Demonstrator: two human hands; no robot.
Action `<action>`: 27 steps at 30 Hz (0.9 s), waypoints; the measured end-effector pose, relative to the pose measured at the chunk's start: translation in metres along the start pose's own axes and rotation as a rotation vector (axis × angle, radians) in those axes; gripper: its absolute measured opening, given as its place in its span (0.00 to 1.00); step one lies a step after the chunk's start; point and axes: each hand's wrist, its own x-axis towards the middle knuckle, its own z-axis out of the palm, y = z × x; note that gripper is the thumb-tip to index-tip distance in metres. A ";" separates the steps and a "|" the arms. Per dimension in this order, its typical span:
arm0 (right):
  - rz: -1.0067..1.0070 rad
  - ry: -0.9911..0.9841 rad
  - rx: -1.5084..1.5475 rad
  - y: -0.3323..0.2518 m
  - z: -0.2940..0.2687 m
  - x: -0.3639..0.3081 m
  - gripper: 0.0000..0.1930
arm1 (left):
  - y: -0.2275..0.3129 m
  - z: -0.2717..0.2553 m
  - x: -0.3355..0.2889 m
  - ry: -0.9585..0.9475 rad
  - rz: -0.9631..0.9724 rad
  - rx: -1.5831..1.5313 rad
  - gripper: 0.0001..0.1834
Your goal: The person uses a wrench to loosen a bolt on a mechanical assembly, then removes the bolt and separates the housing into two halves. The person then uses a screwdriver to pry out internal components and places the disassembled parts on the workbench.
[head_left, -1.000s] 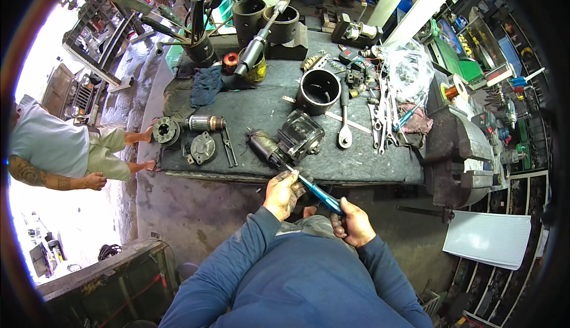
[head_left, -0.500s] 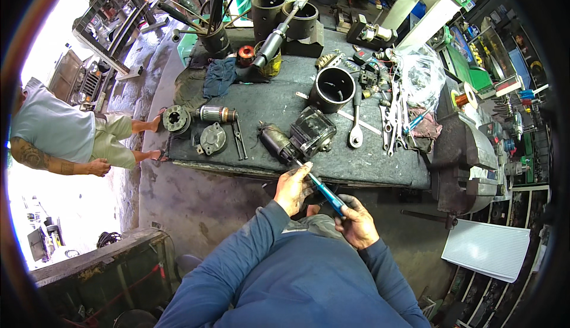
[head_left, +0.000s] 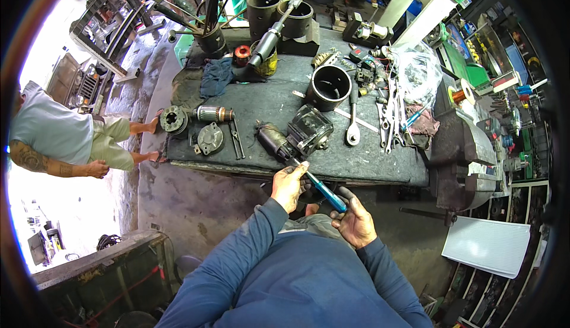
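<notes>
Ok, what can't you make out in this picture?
All in the head view:
Screwdriver tip: too small and dark to make out.
Left hand: some fingers hidden behind the hand itself.
Right hand: too small to tell if it touches the screwdriver.
Plastic bag: glare and creases obscure any contents.
Shirt: cut off by bottom edge.

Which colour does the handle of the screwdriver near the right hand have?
The screwdriver handle is blue; the head view shows it best.

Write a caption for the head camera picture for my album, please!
Left hand holding a blue screwdriver, right hand by its handle, at a crowded workbench.
</notes>
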 end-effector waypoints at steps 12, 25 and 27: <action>0.011 -0.185 0.027 -0.006 -0.012 0.001 0.23 | -0.002 0.003 -0.001 -0.013 0.039 -0.117 0.10; 0.188 -0.232 0.138 -0.006 -0.019 0.013 0.25 | 0.000 0.007 -0.003 -0.029 0.038 -0.206 0.07; 0.380 -0.407 0.258 -0.009 -0.019 0.016 0.27 | -0.001 0.005 -0.002 -0.094 0.056 -0.275 0.09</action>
